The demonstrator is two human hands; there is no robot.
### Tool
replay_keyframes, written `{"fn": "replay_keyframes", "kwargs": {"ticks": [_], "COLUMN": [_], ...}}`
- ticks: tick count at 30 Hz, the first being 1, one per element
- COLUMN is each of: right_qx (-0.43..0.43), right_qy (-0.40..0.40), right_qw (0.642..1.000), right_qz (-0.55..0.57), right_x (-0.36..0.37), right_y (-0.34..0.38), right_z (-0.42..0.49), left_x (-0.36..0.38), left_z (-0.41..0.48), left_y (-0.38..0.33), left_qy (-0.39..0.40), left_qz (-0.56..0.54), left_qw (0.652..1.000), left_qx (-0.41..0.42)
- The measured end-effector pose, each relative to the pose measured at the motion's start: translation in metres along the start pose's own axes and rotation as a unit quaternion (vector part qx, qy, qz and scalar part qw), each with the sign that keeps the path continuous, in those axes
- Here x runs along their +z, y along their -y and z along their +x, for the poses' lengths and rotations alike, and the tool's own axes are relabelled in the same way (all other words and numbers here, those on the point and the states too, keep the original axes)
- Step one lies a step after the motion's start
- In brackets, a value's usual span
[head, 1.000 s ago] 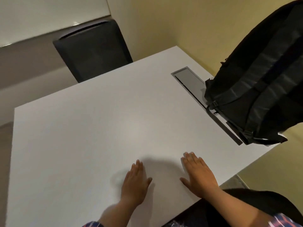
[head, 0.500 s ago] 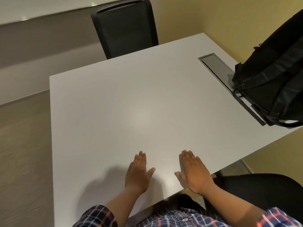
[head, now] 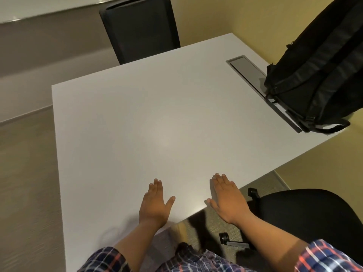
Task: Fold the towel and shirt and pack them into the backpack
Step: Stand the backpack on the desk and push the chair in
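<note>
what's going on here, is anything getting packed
A person has the left hand and right hand flat on the white table near its front edge, holding nothing. The black backpack stands untouched at the right side. No towel or loose shirt is in view, so folding has not begun.

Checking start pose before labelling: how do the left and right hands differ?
The left hand lies wholly over the white table; the right hand overhangs its near edge. The right hand is nearer the backpack than the left hand. Both are flat, open, empty.
</note>
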State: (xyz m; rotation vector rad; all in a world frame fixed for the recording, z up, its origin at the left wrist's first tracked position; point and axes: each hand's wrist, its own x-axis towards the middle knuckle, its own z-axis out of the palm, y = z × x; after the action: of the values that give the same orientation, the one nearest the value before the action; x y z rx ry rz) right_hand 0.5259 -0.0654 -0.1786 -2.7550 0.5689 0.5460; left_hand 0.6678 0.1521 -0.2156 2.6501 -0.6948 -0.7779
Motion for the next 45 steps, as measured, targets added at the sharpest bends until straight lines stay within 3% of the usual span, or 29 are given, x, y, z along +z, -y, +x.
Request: {"fn": "replay_keyframes", "kwargs": {"ticks": [5, 9, 15, 22, 32, 39, 45], "right_qx": [-0.025, 0.0, 0.09, 0.216, 0.375, 0.458, 0.524], "right_qy": [-0.024, -0.066, -0.154, -0.194, -0.275, -0.327, -0.381], "right_qw": [0.999, 0.997, 0.969, 0.932, 0.857, 0.803, 0.751], "right_qz": [-0.009, 0.035, 0.17, 0.218, 0.222, 0.195, 0.127], "right_x": [0.004, 0.0, -0.004, -0.002, 0.024, 0.02, 0.005], "right_y": [0.005, 0.011, 0.016, 0.028, 0.082, 0.082, 0.058], "right_z": [-0.027, -0.061, -0.12, -0.203, -0.327, -0.417, -0.512], "left_x": [0.003, 0.006, -0.001, -0.019, -0.008, 0.011, 0.013], "left_z": [-0.031, -0.045, -0.055, -0.093, -0.158, -0.21, -0.277], "left_y": [-0.001, -0.014, -0.067, -0.116, -0.119, -0.176, -0.229], "left_qy": [-0.012, -0.017, 0.004, 0.077, 0.146, 0.18, 0.192], "left_qz": [0.027, 0.05, 0.01, -0.025, -0.048, -0.019, -0.069], "left_qw": [0.999, 0.998, 0.992, 0.966, 0.908, 0.847, 0.805], "left_qx": [-0.018, 0.042, 0.124, 0.244, 0.39, 0.499, 0.557]}}
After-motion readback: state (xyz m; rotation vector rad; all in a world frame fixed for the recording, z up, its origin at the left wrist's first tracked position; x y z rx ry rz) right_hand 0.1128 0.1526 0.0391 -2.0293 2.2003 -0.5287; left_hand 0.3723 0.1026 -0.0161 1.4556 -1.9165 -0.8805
